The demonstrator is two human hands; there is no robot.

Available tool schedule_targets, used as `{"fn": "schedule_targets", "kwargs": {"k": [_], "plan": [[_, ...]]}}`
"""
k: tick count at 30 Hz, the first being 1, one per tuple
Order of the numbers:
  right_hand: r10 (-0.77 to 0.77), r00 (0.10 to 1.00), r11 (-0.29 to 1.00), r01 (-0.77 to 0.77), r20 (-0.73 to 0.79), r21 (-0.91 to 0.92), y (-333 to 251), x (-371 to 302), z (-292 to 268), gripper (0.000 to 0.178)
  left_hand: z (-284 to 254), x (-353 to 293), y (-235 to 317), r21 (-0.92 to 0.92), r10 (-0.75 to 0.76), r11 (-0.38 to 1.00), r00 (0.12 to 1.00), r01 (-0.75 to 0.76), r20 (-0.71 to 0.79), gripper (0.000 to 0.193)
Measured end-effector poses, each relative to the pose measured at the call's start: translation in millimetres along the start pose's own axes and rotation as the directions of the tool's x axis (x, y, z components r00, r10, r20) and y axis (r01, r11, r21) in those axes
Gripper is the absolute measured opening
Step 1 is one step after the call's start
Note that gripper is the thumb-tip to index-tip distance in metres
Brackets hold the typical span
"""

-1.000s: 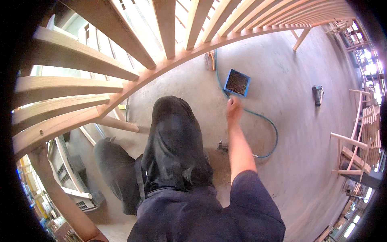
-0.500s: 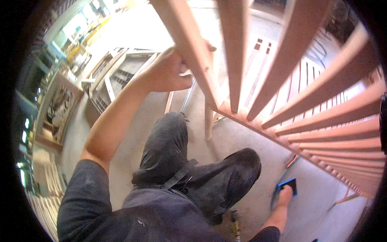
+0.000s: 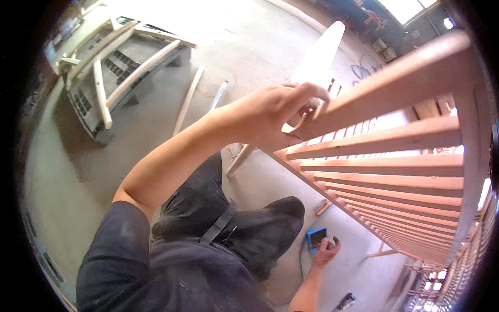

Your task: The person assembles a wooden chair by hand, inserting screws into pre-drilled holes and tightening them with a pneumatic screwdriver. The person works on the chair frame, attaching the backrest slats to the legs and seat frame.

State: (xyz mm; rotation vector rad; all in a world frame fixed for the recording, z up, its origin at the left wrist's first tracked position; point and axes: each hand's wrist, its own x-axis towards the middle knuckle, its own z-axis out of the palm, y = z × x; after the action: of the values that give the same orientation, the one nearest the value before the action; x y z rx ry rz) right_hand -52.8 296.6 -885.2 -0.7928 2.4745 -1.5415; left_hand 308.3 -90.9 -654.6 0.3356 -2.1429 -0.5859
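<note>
Now the left hand (image 3: 279,112) arches at a slatted frame (image 3: 379,139), grip unclear, the right hand (image 3: 326,254), fingers parted, by a box (image 3: 310,242).

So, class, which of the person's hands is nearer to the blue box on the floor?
Right. The right hand is just beside the blue box; the left hand is farther away, up by the slatted wooden frame.

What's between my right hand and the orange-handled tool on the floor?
In the head view, the blue box lies between your right hand and the orange-handled tool, closer to the hand.
</note>
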Motion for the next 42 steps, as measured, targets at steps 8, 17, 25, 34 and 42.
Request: {"fn": "schedule_targets", "kwargs": {"k": [8,17,25,34,42], "plan": [[-0.307,0.926,0.938,0.333,0.218,-0.093,-157,-49,58,0.016,-7,4,-30,-0.1,0.181,0.978,0.983,-0.184,-0.045,0.072],[-0.753,0.59,0.53,0.806,0.291,-0.262,-324,-83,105,0.018,1,8,-53,-0.152,0.197,0.966,0.977,-0.208,-0.083,0.069],[-0.896,0.366,0.272,0.9,0.252,-0.339,-428,-79,155,0.037,16,6,-58,-0.32,0.151,0.919,0.956,-0.23,-0.253,0.061],[-0.729,-0.002,-0.318,0.886,0.684,-0.337,-532,-49,161,0.025,18,5,-57,-0.266,0.206,0.917,0.924,-0.297,-0.323,0.061],[-0.247,0.162,-0.16,0.966,0.956,-0.205,-588,-32,175,0.017,25,-6,-35,-0.216,0.088,0.958,0.912,-0.187,-0.4,0.084]]}}
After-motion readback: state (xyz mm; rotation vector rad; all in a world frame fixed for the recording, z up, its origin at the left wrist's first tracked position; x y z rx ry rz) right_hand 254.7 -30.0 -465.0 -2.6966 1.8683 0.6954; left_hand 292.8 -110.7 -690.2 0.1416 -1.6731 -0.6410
